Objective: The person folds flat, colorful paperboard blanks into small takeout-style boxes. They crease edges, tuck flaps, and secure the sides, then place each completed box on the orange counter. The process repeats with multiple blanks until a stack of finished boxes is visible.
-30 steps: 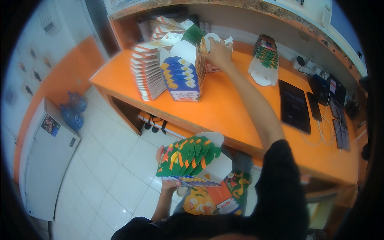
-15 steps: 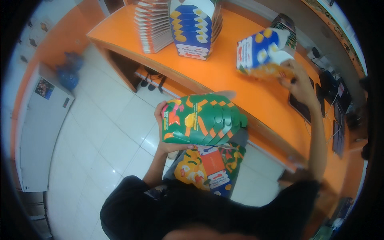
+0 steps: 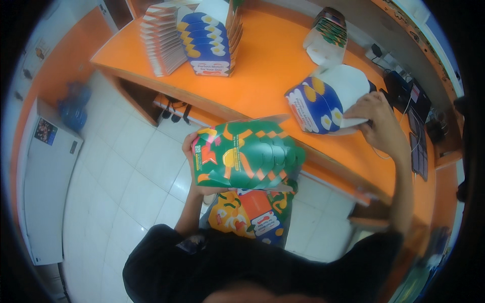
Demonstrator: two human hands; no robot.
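Note:
My left hand (image 3: pixel 189 147) grips a nested stack of green patterned cardboard food boxes (image 3: pixel 235 155) from its left end, fingers along the side and the thumb below. The stack lies sideways in front of the desk edge. On the right, my right hand (image 3: pixel 375 120) pinches the white flap of a single blue cardboard food box (image 3: pixel 314 105), printed with eggs and nuggets. This box is open and tilted over the desk, its white inside showing. Below the green stack, colourful printed cardboard (image 3: pixel 247 214) rests near my lap, partly hidden by the stack.
The orange desk (image 3: pixel 268 55) bears a nested stack of blue boxes (image 3: pixel 208 43), a fanned stack of cartons (image 3: pixel 162 45) beside it and another box stack (image 3: pixel 328 38) near the wall. Electronics and cables (image 3: pixel 417 101) lie at right. A white cabinet (image 3: pixel 48 187) stands left.
My right hand has drawn the blue box nearer and turned it, uncovering the box stack behind. My left hand still holds the green stack. The whole view has shifted somewhat.

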